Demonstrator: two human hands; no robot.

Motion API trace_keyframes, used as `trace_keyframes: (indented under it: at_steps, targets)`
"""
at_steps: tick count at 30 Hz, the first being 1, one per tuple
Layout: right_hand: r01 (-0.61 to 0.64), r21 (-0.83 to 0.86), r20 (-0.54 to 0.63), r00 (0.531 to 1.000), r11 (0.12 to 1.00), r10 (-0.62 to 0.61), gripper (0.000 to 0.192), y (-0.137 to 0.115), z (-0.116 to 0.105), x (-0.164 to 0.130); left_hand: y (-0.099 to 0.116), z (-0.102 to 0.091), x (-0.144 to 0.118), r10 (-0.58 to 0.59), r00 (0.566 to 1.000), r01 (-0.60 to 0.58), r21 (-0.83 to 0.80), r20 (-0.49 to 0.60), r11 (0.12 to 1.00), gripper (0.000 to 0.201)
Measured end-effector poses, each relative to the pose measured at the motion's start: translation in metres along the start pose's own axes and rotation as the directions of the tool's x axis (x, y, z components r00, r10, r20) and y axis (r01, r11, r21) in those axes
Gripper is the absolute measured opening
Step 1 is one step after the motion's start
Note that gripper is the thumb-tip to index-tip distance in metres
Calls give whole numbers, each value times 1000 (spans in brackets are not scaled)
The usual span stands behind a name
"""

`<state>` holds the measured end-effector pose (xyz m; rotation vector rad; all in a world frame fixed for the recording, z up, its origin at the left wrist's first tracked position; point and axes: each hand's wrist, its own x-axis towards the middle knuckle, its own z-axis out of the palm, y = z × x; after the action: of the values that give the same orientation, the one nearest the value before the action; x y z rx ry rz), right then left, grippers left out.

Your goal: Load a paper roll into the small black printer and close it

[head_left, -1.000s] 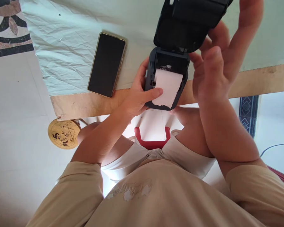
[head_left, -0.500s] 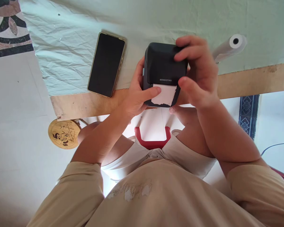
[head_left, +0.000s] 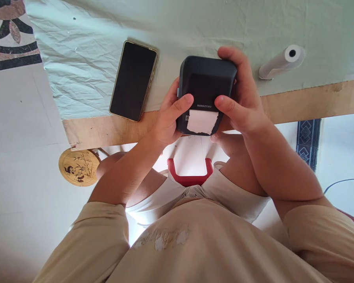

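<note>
A black label printer (head_left: 208, 84) marked NIIMBOT is held between my two hands, above the table's front edge. White paper (head_left: 203, 122) with a ragged torn edge sticks out of its front end. My left hand (head_left: 174, 114) grips the left side, thumb on top near the front and the other fingers mostly hidden beneath. On the right side my right hand (head_left: 243, 94) is wrapped round it, with the thumb on the top face by the lettering and a finger at the far right corner. The printer's underside is out of sight.
A dark-screened phone (head_left: 133, 80) lies on the pale green cloth (head_left: 91, 59) to the left. To the right lies a white paper roll (head_left: 279, 63). The table's bare wooden edge (head_left: 312, 100) runs in front of me. A round wooden stool (head_left: 79, 167) stands at lower left.
My right hand's fingers have come off the printer's top and moved round its far right side, the thumb now resting on the top. The left thumb has shifted from the paper onto the casing.
</note>
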<state>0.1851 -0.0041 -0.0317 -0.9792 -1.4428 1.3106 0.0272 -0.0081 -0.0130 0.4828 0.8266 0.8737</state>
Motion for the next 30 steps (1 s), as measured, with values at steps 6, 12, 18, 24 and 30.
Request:
trace_keyframes:
  at_steps: [6, 12, 18, 24, 30]
  targets:
    - [-1, -87, -11, 1000, 996, 0, 68, -1, -2, -1, -4, -3, 1, 46, 995, -43, -35, 89, 998, 28]
    - [13, -163, -43, 999, 987, -20, 62, -2, -1, -3, -2, 7, 4, 37, 995, -28, -92, 94, 995, 40]
    - [151, -247, -120, 975, 957, -185, 53, -2, -1, -1, -5, 1, 9, -41, 997, 44, -63, 58, 997, 49]
    - [108, -264, -22, 993, 958, -118, 62, -5, -3, -1, -5, -6, 11, -49, 997, 54, -78, 62, 995, 46]
    - [203, -317, 79, 979, 926, -188, 77, 1, -11, 2, -3, -7, 12, -74, 995, 81, -115, 66, 990, 38]
